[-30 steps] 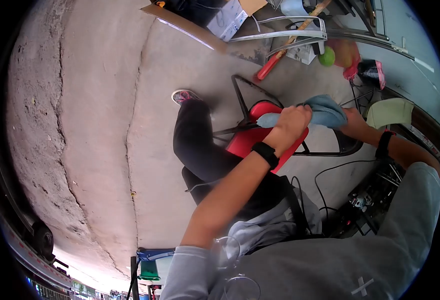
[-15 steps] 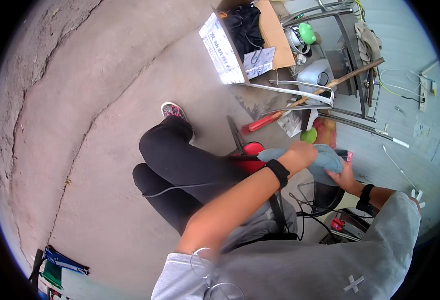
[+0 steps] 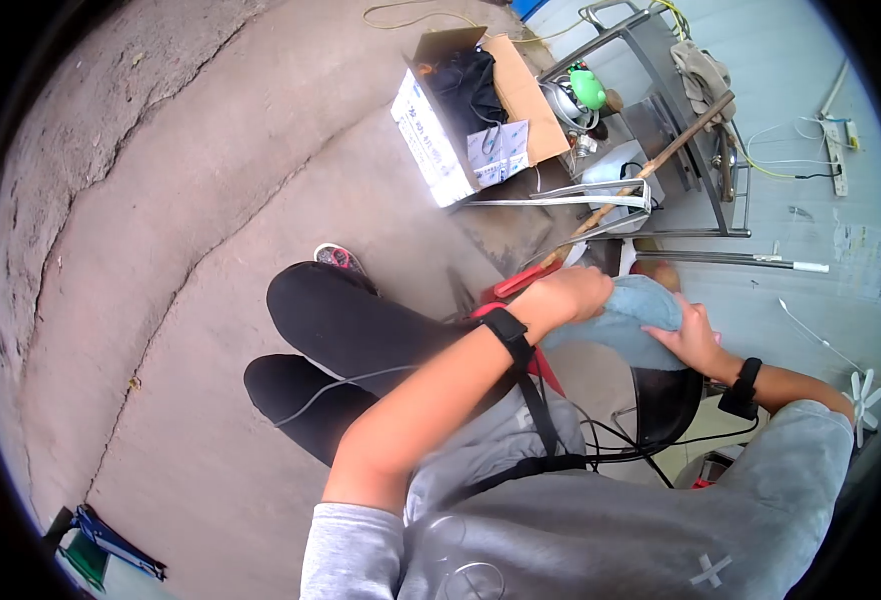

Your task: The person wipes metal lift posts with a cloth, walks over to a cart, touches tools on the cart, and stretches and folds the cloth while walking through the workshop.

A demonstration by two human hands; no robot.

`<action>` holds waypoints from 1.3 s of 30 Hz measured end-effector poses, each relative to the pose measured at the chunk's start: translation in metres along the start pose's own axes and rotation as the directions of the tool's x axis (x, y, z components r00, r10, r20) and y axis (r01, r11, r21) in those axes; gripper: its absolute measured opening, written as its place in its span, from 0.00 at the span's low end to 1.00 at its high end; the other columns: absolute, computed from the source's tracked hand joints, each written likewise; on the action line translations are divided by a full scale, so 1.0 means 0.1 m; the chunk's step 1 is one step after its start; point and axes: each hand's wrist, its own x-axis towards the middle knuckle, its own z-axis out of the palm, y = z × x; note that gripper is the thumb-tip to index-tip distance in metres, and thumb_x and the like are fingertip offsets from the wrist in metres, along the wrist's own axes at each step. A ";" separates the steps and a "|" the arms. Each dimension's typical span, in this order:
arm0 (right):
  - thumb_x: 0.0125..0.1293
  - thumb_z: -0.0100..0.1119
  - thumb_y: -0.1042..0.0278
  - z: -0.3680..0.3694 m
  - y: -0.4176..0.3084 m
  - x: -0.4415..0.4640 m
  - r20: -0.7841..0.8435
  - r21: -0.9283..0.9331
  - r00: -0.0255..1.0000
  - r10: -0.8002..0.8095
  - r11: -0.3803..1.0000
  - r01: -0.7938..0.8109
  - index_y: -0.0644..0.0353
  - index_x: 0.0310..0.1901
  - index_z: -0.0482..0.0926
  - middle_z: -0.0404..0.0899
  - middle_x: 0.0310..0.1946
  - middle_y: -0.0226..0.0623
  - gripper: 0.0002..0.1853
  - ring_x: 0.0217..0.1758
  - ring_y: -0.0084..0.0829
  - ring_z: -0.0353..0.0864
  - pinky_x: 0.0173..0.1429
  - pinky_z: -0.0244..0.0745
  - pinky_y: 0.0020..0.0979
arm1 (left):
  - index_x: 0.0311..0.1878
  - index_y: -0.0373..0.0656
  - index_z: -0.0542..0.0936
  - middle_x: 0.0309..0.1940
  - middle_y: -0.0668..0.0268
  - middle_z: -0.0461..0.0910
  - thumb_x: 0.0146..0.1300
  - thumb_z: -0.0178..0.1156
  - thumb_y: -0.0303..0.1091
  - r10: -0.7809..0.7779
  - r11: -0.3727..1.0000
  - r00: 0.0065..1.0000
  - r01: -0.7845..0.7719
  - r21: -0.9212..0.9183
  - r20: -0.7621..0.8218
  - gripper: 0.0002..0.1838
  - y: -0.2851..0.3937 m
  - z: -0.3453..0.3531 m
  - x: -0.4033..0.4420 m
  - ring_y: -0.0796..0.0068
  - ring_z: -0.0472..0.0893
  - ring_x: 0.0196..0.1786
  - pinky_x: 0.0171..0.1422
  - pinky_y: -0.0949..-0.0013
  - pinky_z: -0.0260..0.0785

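Note:
A blue-grey cloth (image 3: 639, 318) is stretched between my two hands above the seat area. My left hand (image 3: 576, 293) is closed around its left part, knuckles up. At the cloth's right edge, my right hand (image 3: 696, 340) grips it between thumb and fingers. Below the cloth, a black rounded object (image 3: 669, 405) shows in part, and something red (image 3: 546, 373) sits by my lap. Black cables (image 3: 621, 440) run beside my waist.
Ahead stand an open cardboard box (image 3: 431, 140) with dark cloth inside and a metal frame (image 3: 686, 130). A wooden stick (image 3: 676, 150) leans across the frame. On the right wall hangs a power strip (image 3: 836, 160). A cracked concrete floor (image 3: 191, 330) lies to the left.
My left hand has moved slightly left and down, and more of the cloth shows between the hands. The view has shifted a little. Both hands keep hold of the cloth.

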 end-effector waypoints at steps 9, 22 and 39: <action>0.49 0.77 0.55 0.11 0.11 -0.02 -0.144 0.086 0.985 -0.091 0.991 0.104 0.72 0.42 0.76 0.80 0.26 0.57 0.29 0.32 0.54 0.83 0.36 0.78 0.41 | 0.43 0.30 0.76 0.36 0.38 0.80 0.63 0.61 0.57 -0.092 0.992 0.991 0.083 -0.095 -0.094 0.31 0.01 0.05 -0.04 0.38 0.79 0.45 0.51 0.48 0.72; 0.49 0.76 0.53 0.13 0.16 -0.05 -0.164 0.053 0.984 -0.073 0.995 0.083 0.72 0.38 0.75 0.77 0.24 0.59 0.29 0.33 0.57 0.80 0.38 0.76 0.44 | 0.34 0.29 0.77 0.26 0.42 0.79 0.58 0.68 0.56 -0.179 0.981 0.951 0.152 -0.124 -0.253 0.31 0.14 0.08 -0.06 0.45 0.83 0.33 0.38 0.53 0.73; 0.50 0.74 0.58 0.26 0.08 -0.27 -0.418 -0.094 0.896 -0.152 0.988 0.124 0.62 0.45 0.73 0.77 0.33 0.41 0.25 0.36 0.47 0.82 0.36 0.76 0.45 | 0.48 0.35 0.70 0.39 0.42 0.78 0.61 0.65 0.38 -0.195 0.973 0.895 0.229 0.037 -0.402 0.20 0.40 0.23 -0.15 0.38 0.78 0.44 0.46 0.50 0.71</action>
